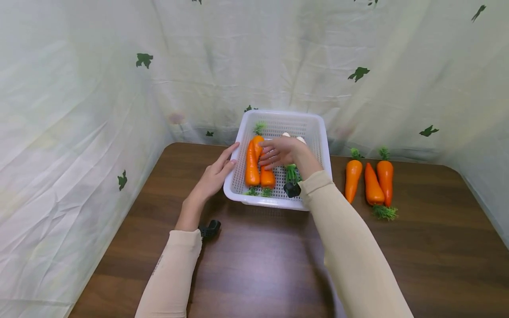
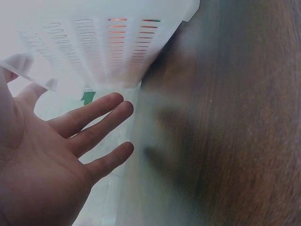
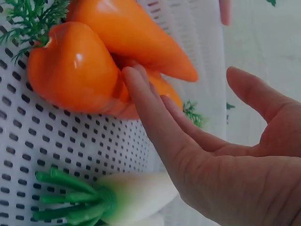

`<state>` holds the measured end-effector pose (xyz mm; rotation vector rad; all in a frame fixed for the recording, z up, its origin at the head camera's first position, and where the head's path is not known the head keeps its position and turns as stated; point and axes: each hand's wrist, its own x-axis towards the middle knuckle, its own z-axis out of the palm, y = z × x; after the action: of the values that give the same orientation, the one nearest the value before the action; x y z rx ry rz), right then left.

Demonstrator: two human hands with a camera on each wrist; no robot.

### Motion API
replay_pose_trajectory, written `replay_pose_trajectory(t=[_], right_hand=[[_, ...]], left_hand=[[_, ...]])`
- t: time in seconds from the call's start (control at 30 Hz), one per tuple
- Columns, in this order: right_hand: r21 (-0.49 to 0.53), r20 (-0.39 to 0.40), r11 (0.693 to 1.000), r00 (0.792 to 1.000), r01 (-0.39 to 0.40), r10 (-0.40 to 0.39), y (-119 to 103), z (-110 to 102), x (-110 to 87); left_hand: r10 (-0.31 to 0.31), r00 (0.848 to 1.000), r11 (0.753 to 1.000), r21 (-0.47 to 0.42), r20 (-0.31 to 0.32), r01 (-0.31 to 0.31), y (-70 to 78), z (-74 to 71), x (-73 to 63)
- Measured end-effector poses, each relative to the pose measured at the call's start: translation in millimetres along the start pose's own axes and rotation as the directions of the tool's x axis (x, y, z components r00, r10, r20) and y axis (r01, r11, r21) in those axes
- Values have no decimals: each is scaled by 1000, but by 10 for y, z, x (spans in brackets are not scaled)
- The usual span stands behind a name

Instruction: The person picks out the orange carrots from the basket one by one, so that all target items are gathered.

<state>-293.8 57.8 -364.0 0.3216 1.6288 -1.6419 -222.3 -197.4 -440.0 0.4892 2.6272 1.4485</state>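
A white plastic basket (image 1: 274, 202) with slotted walls stands on the table and holds orange carrots (image 1: 252, 170) along its left side. White radishes (image 3: 141, 190) with green stems lie to their right, partly hidden by the right arm in the head view. My left hand (image 1: 212, 176) is at the basket's left rim, thumb and index finger resting over it. Its other fingers stretch straight outside the wall in the left wrist view. Inside the basket, my right hand (image 1: 283, 152) has extended fingers against the carrots' right side, thumb apart, with nothing gripped.
Right of the basket, three more carrots (image 1: 374, 185) lie on the brown table (image 1: 254, 256). A pale curtain (image 1: 254, 57) with green leaf shapes hangs behind and at the sides. Black wrist devices (image 1: 210, 229) sit on both wrists.
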Motion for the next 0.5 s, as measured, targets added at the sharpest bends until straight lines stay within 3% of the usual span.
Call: replay_pose_trajectory(t=[0.17,0.33,0.5], right_hand=[[-154,16,988,1000,6,-3,15,89,10],[-356,3,934,1000,0,2,5,200,-19],[-403,20,915,999,-24,35,5,264,0]], left_hand=[[4,1000,1000,-1,-3,-4,6,4,6],[0,1000,1000,-3,-7,0,7,9,9],[-16,1000,1000,-12,2,16,1,8,5]])
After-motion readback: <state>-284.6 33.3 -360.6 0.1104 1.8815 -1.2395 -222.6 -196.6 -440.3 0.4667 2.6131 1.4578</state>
